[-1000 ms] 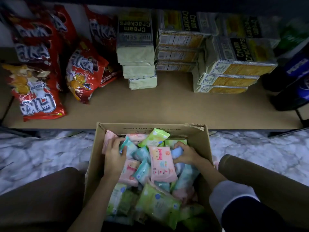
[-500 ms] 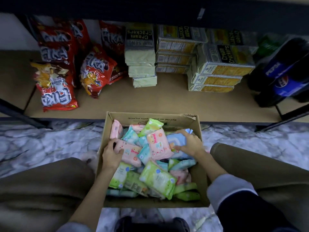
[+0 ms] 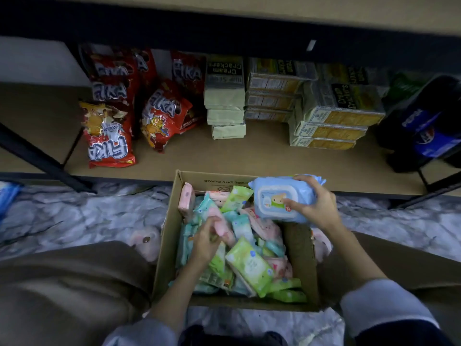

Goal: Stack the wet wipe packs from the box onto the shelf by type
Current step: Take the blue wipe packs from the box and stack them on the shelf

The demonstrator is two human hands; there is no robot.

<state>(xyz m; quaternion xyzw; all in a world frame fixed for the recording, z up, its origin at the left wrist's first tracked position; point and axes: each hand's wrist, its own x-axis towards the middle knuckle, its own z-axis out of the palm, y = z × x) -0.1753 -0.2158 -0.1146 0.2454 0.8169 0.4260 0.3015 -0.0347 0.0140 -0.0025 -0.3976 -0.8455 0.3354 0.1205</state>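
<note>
The red snack bags (image 3: 109, 136) read "FIKA", one adding "Chocolate", the cracker packs (image 3: 336, 116) read "Cream Crackers", the bottles (image 3: 424, 131) read "PEPSI", and the box (image 3: 219, 182) flap reads "COOL DRY PLACE".

Inside the box (image 3: 172, 236), the left hand (image 3: 205, 242) is motion-blurred, so its grip on a pink pack (image 3: 220, 227) is unclear. Packs beneath the top layer are hidden. Right of the box, dark Pepsi bottles (image 3: 424, 131) run past the frame edge.
</note>
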